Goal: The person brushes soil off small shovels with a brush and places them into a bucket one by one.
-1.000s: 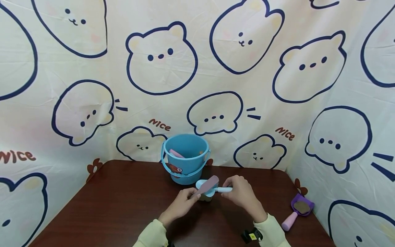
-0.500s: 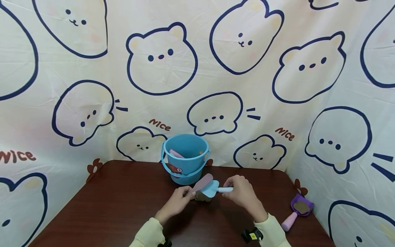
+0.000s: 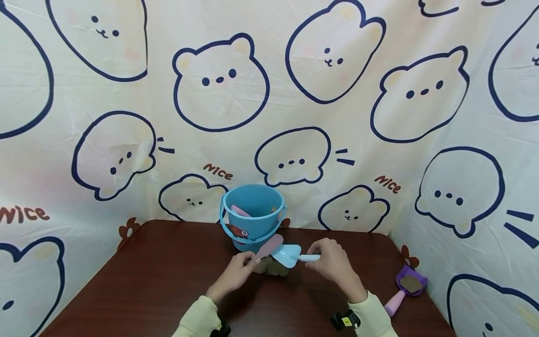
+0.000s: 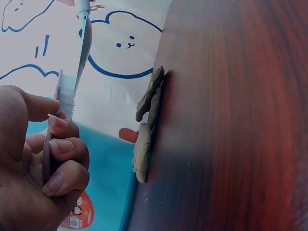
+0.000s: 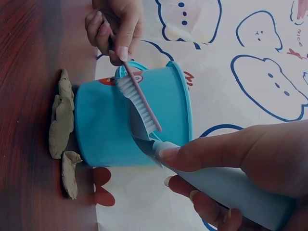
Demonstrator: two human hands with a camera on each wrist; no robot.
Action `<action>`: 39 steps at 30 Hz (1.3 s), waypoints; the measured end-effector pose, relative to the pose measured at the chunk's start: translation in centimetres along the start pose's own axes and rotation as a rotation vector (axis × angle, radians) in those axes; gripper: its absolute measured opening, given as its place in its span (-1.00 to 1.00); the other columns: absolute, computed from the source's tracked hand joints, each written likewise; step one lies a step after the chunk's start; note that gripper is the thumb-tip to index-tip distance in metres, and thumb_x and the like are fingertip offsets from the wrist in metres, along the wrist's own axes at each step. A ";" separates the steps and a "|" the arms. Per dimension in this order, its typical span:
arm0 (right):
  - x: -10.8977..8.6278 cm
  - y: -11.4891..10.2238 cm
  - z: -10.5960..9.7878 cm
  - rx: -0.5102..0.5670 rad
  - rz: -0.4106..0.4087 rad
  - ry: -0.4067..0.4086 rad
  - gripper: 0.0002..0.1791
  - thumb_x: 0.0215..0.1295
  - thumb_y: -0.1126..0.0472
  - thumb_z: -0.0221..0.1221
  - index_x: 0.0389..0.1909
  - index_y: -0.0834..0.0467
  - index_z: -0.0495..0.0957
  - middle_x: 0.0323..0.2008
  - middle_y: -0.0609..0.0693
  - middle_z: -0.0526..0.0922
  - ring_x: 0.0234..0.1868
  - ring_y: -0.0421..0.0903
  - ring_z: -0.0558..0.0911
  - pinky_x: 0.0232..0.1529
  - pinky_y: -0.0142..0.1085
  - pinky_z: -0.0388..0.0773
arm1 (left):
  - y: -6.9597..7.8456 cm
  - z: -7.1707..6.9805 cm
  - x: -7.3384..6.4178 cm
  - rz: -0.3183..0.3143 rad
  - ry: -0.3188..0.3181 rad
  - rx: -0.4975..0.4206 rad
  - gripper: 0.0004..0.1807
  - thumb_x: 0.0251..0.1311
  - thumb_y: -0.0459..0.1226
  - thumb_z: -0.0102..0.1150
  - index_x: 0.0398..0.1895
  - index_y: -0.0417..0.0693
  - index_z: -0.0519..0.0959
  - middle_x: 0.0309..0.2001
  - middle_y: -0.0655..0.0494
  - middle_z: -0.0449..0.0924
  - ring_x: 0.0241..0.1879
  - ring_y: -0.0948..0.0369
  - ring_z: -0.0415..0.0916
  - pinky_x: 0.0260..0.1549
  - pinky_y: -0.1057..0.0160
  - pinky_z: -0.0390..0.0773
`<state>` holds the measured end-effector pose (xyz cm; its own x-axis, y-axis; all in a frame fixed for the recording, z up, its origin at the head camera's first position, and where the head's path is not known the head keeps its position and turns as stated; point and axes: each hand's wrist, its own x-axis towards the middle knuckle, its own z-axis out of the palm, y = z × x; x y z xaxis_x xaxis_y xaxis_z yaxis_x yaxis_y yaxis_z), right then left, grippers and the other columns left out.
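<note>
Left: your left hand (image 3: 236,270) is curling its fingers and thumb around the mauve brush (image 3: 269,246), so that grip is sitting closed on the handle end. The brush is slanting up and away from you, its white bristles (image 5: 139,98) lying along the edge of the shovel's blade and appearing to be touching it.

Right: your right hand (image 3: 332,260) is holding the light-blue toy shovel (image 3: 287,256) by its handle, thumb on one side and fingers on the other; this grip is likewise closing on what it has. The blade is pointing toward the brush.

Below both tools, several grey-brown clay-like lumps (image 3: 271,268) are lying on the dark wood-grain worktop (image 3: 168,281), just in front of the blue bucket (image 3: 258,224). You cannot be sure from these views whether all the lumps are touching.

The bucket is standing upright near the rear edge, its carrying handle hanging at the front and a pink object (image 3: 240,211) resting inside. Well to the right, a purple toy scoop (image 3: 406,271) is lying with a brown mass (image 3: 411,283) in it, its pink handle pointing toward you.
</note>
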<state>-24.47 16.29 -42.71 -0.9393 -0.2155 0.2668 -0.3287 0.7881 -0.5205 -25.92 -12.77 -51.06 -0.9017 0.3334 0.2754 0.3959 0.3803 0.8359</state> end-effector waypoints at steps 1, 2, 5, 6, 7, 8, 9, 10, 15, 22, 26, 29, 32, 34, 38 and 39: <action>0.0 0.0 0.0 0.001 0.000 0.000 -0.81 -0.03 0.28 0.56 -0.44 0.11 0.72 -0.45 -0.08 0.68 -0.48 -0.15 0.55 -0.38 -0.17 0.60 | 0.0 0.0 0.0 0.002 0.004 -0.006 -0.62 0.52 -0.16 0.05 -0.39 -0.32 0.46 -0.58 0.19 0.26 -0.57 0.32 0.26 -0.48 0.34 0.32; 0.0 0.0 0.0 0.003 0.000 0.001 -0.81 -0.03 0.28 0.56 -0.44 0.10 0.72 -0.45 -0.08 0.68 -0.48 -0.15 0.55 -0.37 -0.16 0.61 | 0.0 -0.1 0.0 0.003 0.009 -0.009 -0.61 0.52 -0.16 0.05 -0.41 -0.31 0.45 -0.58 0.19 0.24 -0.57 0.33 0.25 -0.48 0.34 0.32; 0.1 0.1 -0.1 0.004 0.004 0.004 -0.81 -0.03 0.28 0.56 -0.44 0.10 0.72 -0.44 -0.07 0.69 -0.46 -0.14 0.56 -0.35 -0.13 0.61 | 0.0 0.0 0.1 0.003 0.022 -0.008 -0.64 0.54 -0.21 0.02 -0.42 -0.30 0.45 -0.58 0.19 0.23 -0.57 0.33 0.24 -0.48 0.33 0.31; 0.1 0.1 -0.1 0.006 0.006 0.005 -0.81 -0.03 0.28 0.56 -0.44 0.10 0.71 -0.43 -0.07 0.69 -0.46 -0.14 0.56 -0.34 -0.13 0.61 | 0.0 0.0 0.2 0.000 0.025 -0.008 -0.66 0.54 -0.23 0.02 -0.41 -0.30 0.44 -0.58 0.17 0.23 -0.57 0.33 0.25 -0.48 0.33 0.31; 0.1 0.1 0.0 0.007 0.009 0.005 -0.81 -0.03 0.28 0.56 -0.44 0.09 0.71 -0.43 -0.07 0.69 -0.46 -0.14 0.56 -0.34 -0.12 0.61 | 0.2 0.0 0.2 -0.002 0.028 -0.010 -0.67 0.54 -0.25 0.01 -0.41 -0.29 0.44 -0.58 0.16 0.24 -0.57 0.32 0.25 -0.48 0.32 0.31; 0.1 0.1 0.0 0.007 0.010 0.007 -0.81 -0.03 0.28 0.55 -0.44 0.09 0.71 -0.43 -0.08 0.69 -0.46 -0.14 0.56 -0.34 -0.12 0.60 | 0.3 0.0 0.2 -0.004 0.030 -0.010 -0.69 0.54 -0.26 0.01 -0.41 -0.27 0.44 -0.58 0.15 0.24 -0.56 0.31 0.26 -0.48 0.32 0.32; 0.1 0.1 0.0 0.007 0.010 0.009 -0.81 -0.03 0.28 0.56 -0.44 0.09 0.71 -0.44 -0.08 0.69 -0.46 -0.14 0.56 -0.34 -0.13 0.60 | 0.5 0.1 0.2 -0.005 0.032 -0.011 -0.70 0.54 -0.27 0.00 -0.40 -0.26 0.45 -0.57 0.14 0.25 -0.55 0.31 0.27 -0.48 0.31 0.32; 0.1 0.2 0.0 0.007 0.009 0.012 -0.81 -0.03 0.28 0.56 -0.44 0.09 0.71 -0.44 -0.08 0.69 -0.46 -0.14 0.56 -0.34 -0.13 0.60 | 0.8 0.1 0.2 -0.005 0.034 -0.012 -0.71 0.53 -0.27 0.01 -0.39 -0.24 0.44 -0.57 0.13 0.25 -0.54 0.31 0.27 -0.48 0.31 0.32; 0.1 0.2 0.2 0.007 0.006 0.020 -0.81 -0.03 0.25 0.56 -0.45 0.07 0.71 -0.45 -0.09 0.68 -0.46 -0.15 0.56 -0.34 -0.13 0.60 | 1.6 0.5 -0.2 0.003 0.028 -0.044 -0.73 0.53 -0.21 0.04 -0.37 -0.16 0.46 -0.54 0.15 0.28 -0.50 0.30 0.31 -0.45 0.32 0.36; 0.1 0.1 0.5 0.022 0.006 0.019 -0.82 0.00 0.25 0.55 -0.42 0.11 0.72 -0.44 -0.06 0.70 -0.46 -0.16 0.56 -0.33 -0.14 0.59 | 2.5 1.2 -0.3 0.011 -0.019 -0.088 -0.74 0.53 -0.18 0.04 -0.24 -0.21 0.54 -0.51 0.15 0.34 -0.53 0.30 0.31 -0.49 0.34 0.36; 0.2 -0.1 0.5 0.020 0.000 0.030 -0.82 0.00 0.24 0.56 -0.45 0.07 0.71 -0.46 -0.11 0.68 -0.47 -0.17 0.56 -0.34 -0.15 0.60 | 2.7 1.6 -0.3 -0.005 -0.040 -0.103 -0.74 0.54 -0.18 0.02 -0.09 -0.21 0.57 -0.45 0.14 0.39 -0.48 0.30 0.32 -0.48 0.33 0.35; 0.2 -0.2 0.6 0.023 -0.012 0.031 -0.82 0.00 0.23 0.55 -0.44 0.07 0.71 -0.45 -0.11 0.69 -0.47 -0.18 0.57 -0.33 -0.16 0.59 | 2.8 2.1 -0.2 -0.007 -0.057 -0.104 -0.71 0.55 -0.18 0.00 -0.01 -0.24 0.58 -0.40 0.13 0.42 -0.42 0.28 0.36 -0.43 0.32 0.37; 0.1 -0.3 0.6 0.034 -0.029 0.019 -0.83 0.02 0.24 0.54 -0.42 0.10 0.72 -0.43 -0.07 0.71 -0.46 -0.18 0.57 -0.34 -0.17 0.58 | 2.8 2.4 -0.2 -0.006 -0.074 -0.105 -0.67 0.56 -0.17 -0.01 0.07 -0.26 0.57 -0.34 0.11 0.47 -0.33 0.26 0.41 -0.37 0.30 0.39; 0.1 -0.3 0.7 0.038 -0.039 0.014 -0.84 0.04 0.24 0.54 -0.40 0.12 0.73 -0.42 -0.04 0.72 -0.46 -0.18 0.57 -0.34 -0.18 0.57 | 2.8 2.6 -0.2 -0.005 -0.080 -0.109 -0.66 0.56 -0.17 -0.01 0.09 -0.27 0.57 -0.28 0.10 0.50 -0.26 0.24 0.42 -0.33 0.28 0.39; 0.2 -0.3 0.8 0.033 -0.047 0.015 -0.85 0.04 0.25 0.53 -0.40 0.11 0.73 -0.42 -0.06 0.72 -0.46 -0.19 0.56 -0.34 -0.18 0.57 | 2.8 2.5 -0.2 -0.012 -0.083 -0.102 -0.66 0.55 -0.17 0.01 0.07 -0.29 0.57 -0.30 0.09 0.49 -0.27 0.23 0.42 -0.34 0.29 0.39; 0.2 -0.3 0.8 0.034 -0.045 0.013 -0.85 0.04 0.25 0.53 -0.40 0.11 0.73 -0.43 -0.07 0.71 -0.46 -0.19 0.56 -0.34 -0.18 0.57 | 2.7 2.4 -0.1 -0.016 -0.084 -0.100 -0.66 0.54 -0.17 0.02 0.06 -0.29 0.57 -0.33 0.09 0.48 -0.30 0.24 0.42 -0.36 0.29 0.39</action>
<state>-24.60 15.53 -43.20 -0.9223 -0.2427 0.3007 -0.3739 0.7574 -0.5353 -24.32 -9.73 -49.98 -0.8883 0.4005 0.2250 0.3591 0.2998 0.8839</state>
